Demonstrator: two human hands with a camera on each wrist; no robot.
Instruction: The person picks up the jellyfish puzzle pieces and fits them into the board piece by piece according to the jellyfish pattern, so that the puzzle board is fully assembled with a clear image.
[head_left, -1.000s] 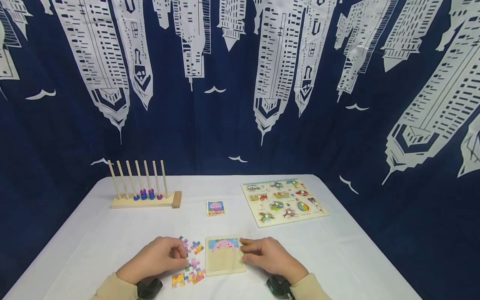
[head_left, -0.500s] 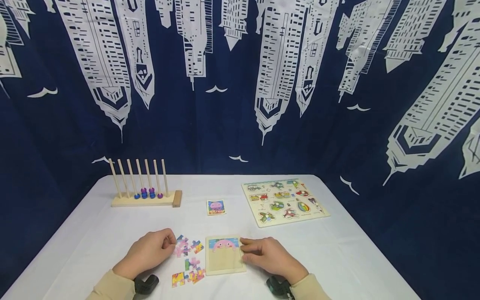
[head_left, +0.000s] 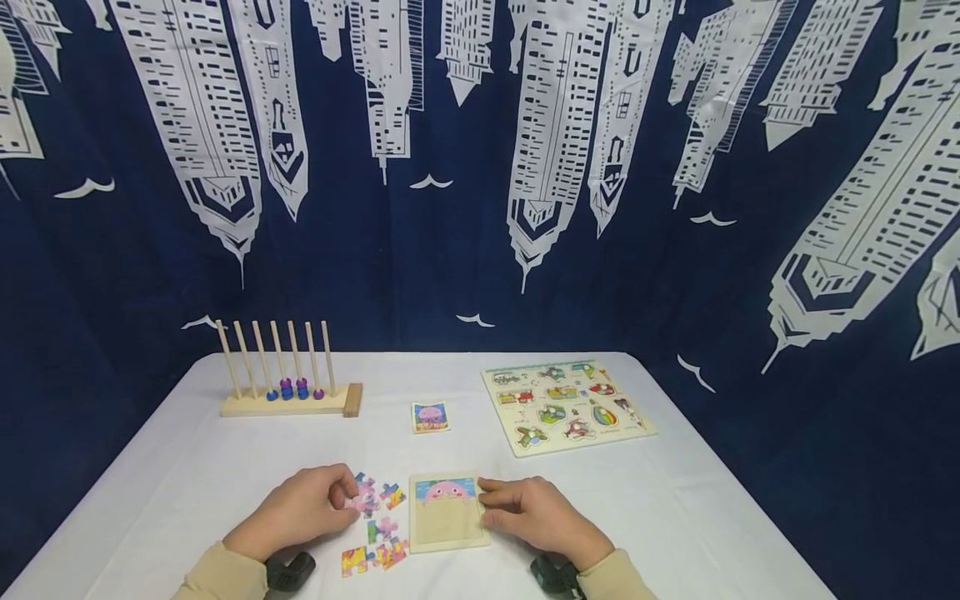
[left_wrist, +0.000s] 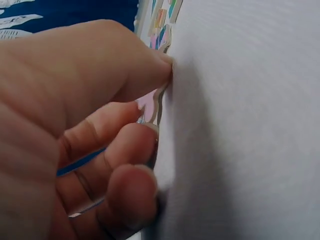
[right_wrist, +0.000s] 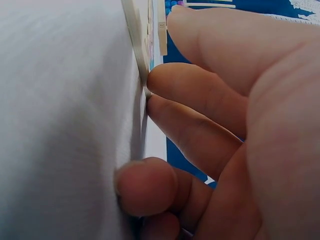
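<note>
My left hand (head_left: 309,502) is at the left side of a group of loose jigsaw pieces. Its curled thumb and fingers pinch at a pink puzzle piece (left_wrist: 149,106) lying on the table, partly hidden by the fingers in the left wrist view. Below it are more jigsaw pieces (head_left: 354,560), in yellow, pink and blue. To their right lies a square wooden puzzle board (head_left: 448,527), its top row filled with a pink character's face on blue. My right hand (head_left: 534,510) rests with fairly straight fingertips against the board's right edge.
Behind the board lies a small picture card (head_left: 430,417). A wooden bead abacus (head_left: 291,403) with upright rods stands at the back left. A knob puzzle board (head_left: 566,407) with vehicle pictures lies at the back right. A dark blue curtain (head_left: 450,267) hangs behind the white table.
My left hand has moved left and away from the middle pieces, then slightly back right to the pink piece at the upper left. The right hand stays at the board.
</note>
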